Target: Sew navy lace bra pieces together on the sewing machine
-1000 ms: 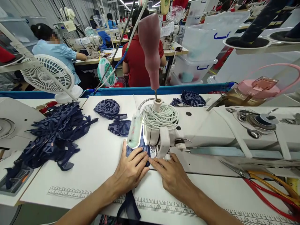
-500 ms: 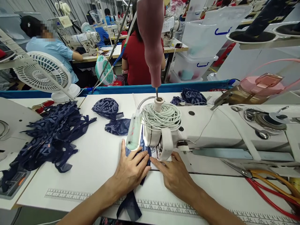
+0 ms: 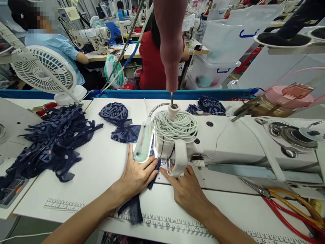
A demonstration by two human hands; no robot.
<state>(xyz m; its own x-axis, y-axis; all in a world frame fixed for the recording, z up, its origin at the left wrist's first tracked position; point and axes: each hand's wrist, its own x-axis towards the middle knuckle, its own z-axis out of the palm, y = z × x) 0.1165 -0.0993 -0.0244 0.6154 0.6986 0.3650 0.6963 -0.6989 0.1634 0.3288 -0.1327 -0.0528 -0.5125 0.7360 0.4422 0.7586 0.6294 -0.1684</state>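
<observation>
Under the head of a white sewing machine [image 3: 228, 135] lies a strip of navy patterned cloth [image 3: 153, 181], its dark tail hanging toward the table's front edge. My left hand [image 3: 135, 174] rests flat on the cloth, left of the needle area, fingers spread. Just right of the presser foot, my right hand [image 3: 186, 186] has its index fingertip at the cloth's edge; its other fingers are curled and partly hidden behind the machine head. Coiled pale cord [image 3: 175, 125] sits on top of the machine.
A heap of navy cloth pieces [image 3: 54, 142] lies at left, near a white fan [image 3: 44, 69]. Two patterned pieces [image 3: 114, 113] lie behind my left hand. Scissors [image 3: 266, 193] with orange handles are at right. Two people sit at machines beyond the blue edge [image 3: 142, 94].
The cloth and its tail have shifted slightly left and away from me, with my left hand moving along. My right hand's fingertip stays near the presser foot. The view has shifted a little.
</observation>
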